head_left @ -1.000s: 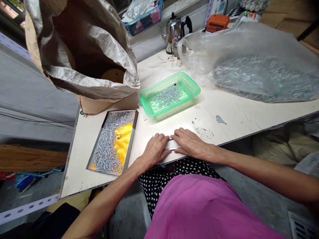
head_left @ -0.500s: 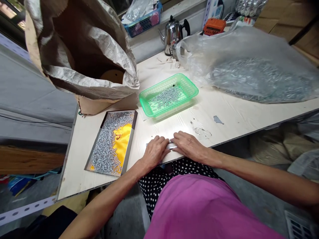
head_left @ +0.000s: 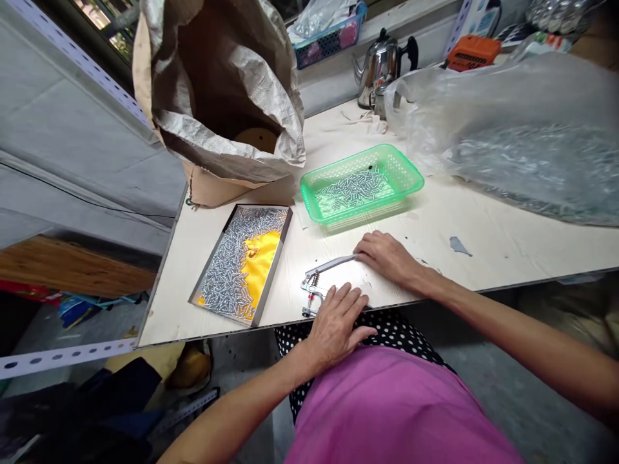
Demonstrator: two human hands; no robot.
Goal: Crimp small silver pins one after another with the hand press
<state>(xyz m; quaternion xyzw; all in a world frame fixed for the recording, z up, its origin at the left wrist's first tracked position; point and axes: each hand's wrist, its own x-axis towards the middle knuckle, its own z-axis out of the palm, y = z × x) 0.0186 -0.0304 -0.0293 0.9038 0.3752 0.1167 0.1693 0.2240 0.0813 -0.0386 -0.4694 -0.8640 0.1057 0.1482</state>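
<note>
A pair of metal pliers [head_left: 313, 286] with a coil spring near its head lies at the table's front edge, its two handles spread apart. My right hand [head_left: 389, 259] has its fingers closed on the end of the upper handle. Over the lower handle rests my left hand [head_left: 340, 317], fingers stretched out and thumb apart, partly covering that handle. To the left stands a shallow tray [head_left: 269, 283] holding many small silver metal pins [head_left: 225, 270] on a yellow lining. Behind the pliers, a green plastic basket [head_left: 316, 210] holds more such pins.
A large open paper sack [head_left: 232, 151] stands at the back left. A clear plastic bag [head_left: 522, 154] of metal parts covers the right side. Farther back are a steel kettle [head_left: 380, 67], an orange box [head_left: 472, 53] and a blue basket [head_left: 329, 42]. A grey scrap [head_left: 459, 245] lies on the table.
My hands were close together, fingers curled around a slim metal piece. The pliers' handles now show spread, my left hand has flattened, and the camera view has turned left.
</note>
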